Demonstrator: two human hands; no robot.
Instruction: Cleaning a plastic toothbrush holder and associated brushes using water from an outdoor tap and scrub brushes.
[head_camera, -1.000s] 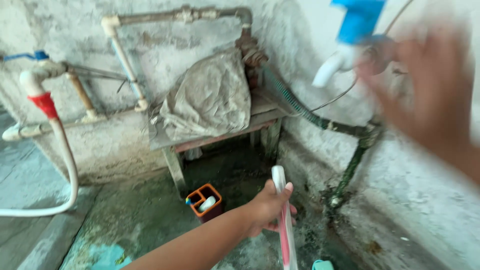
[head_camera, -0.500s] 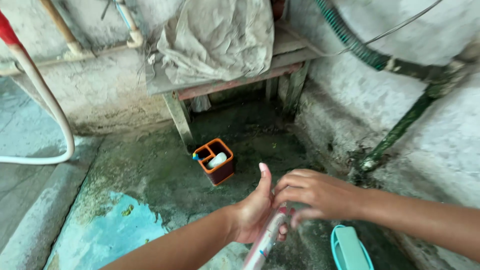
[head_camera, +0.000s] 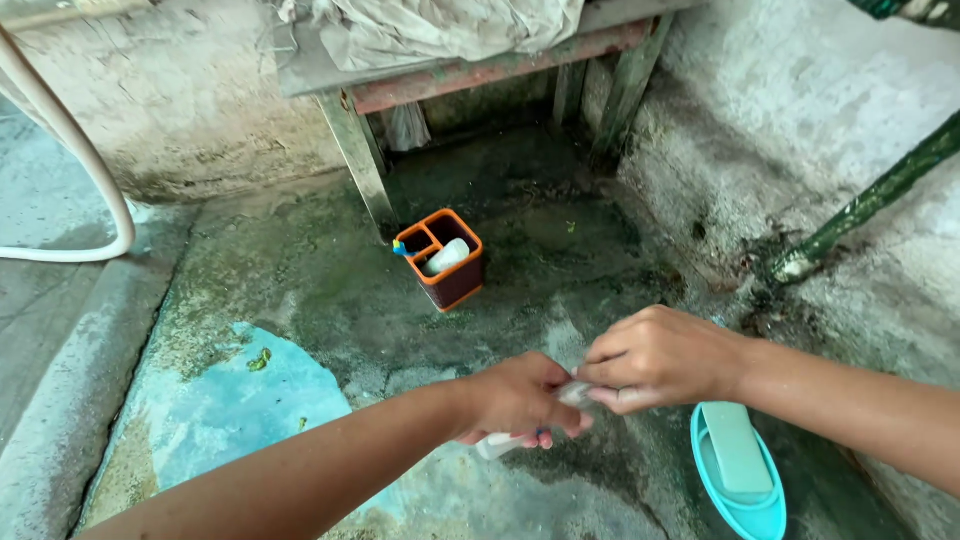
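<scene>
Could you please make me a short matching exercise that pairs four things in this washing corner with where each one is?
Things:
1. orange holder
2. turquoise soap dish
3. white hose
4. slim tube

Places:
A. curving along the far left edge
B. gripped in the left hand, its end pinched by the right hand
C. on the floor beside the bench leg
D. under the right forearm

Pairs: 1-C, 2-D, 3-A, 4-B

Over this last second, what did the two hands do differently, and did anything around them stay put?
The right hand came down from the tap at upper right and joined the left hand, pinching the end of the toothbrush that the left hand was already holding. The toothbrush tipped from upright to nearly flat. The orange holder and white hose stayed where they were.
</scene>
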